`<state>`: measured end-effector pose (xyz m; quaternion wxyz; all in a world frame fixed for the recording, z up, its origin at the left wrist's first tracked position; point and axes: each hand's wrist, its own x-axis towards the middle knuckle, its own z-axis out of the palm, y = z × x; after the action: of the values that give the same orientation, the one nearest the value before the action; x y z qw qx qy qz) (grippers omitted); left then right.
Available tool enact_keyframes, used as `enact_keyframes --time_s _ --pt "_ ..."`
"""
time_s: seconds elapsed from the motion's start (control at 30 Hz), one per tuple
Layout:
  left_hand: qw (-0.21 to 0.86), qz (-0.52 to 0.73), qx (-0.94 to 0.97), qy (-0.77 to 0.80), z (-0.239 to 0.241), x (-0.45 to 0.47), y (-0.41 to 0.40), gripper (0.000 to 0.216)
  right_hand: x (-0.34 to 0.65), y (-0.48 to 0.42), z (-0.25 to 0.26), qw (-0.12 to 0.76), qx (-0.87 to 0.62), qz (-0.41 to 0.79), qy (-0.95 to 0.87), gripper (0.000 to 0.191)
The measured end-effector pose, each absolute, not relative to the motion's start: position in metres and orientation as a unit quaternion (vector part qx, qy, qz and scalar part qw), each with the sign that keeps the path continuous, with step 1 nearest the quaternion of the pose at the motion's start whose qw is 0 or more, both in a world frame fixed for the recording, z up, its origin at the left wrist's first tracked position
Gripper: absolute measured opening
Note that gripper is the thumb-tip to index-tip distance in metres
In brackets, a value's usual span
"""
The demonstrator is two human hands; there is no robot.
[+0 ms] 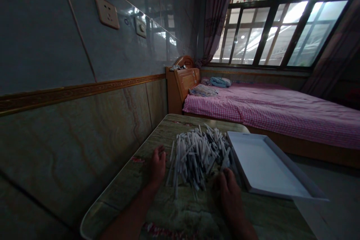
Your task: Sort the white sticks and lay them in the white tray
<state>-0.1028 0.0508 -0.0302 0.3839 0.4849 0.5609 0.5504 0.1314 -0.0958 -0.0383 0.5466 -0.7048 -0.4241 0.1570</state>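
A loose heap of slim white and translucent tubes [194, 152], like pen barrels, lies on the table, with darker pieces among them. Left of the heap, my left hand [158, 165] rests near the tabletop, its fingers loosely bent and apart, with nothing visible in them. My right hand [230, 187] is at the heap's near right side, its fingers curled together. Just beyond those fingertips is a pale, see-through piece [225, 159], perhaps plastic. Whether the right fingers grip it or something smaller is hidden in the dim light.
A shallow white tray [270, 165] sits right of the heap and overhangs the table's [126, 195] right edge. The tiled wall [120, 116] runs close along the left. Beyond the table stands a bed [253, 101] with a pink checked cover.
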Motion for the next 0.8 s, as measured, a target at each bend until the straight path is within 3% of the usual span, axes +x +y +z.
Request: enact_keyframes --time_s 0.3,0.53,0.67,0.8 --pt "0.309 0.587 0.54 0.519 -0.015 -0.101 0.033 0.024 0.128 -0.103 -0.037 0.531 -0.671 0.086 -0.51 0.035" --pt "0.488 0.468 0.656 0.335 -0.005 -0.088 -0.001 0.042 0.099 -0.11 -0.014 0.456 -0.583 0.058 -0.67 0.022" --pt "0.542 0.399 0.677 0.299 -0.008 -0.078 -0.01 0.032 0.079 -0.107 -0.001 0.42 -0.578 0.086 -0.694 0.023" --pt "0.522 0.501 0.566 0.395 -0.005 -0.084 0.003 0.033 0.071 -0.106 -0.01 0.413 -0.616 0.114 -0.661 0.027"
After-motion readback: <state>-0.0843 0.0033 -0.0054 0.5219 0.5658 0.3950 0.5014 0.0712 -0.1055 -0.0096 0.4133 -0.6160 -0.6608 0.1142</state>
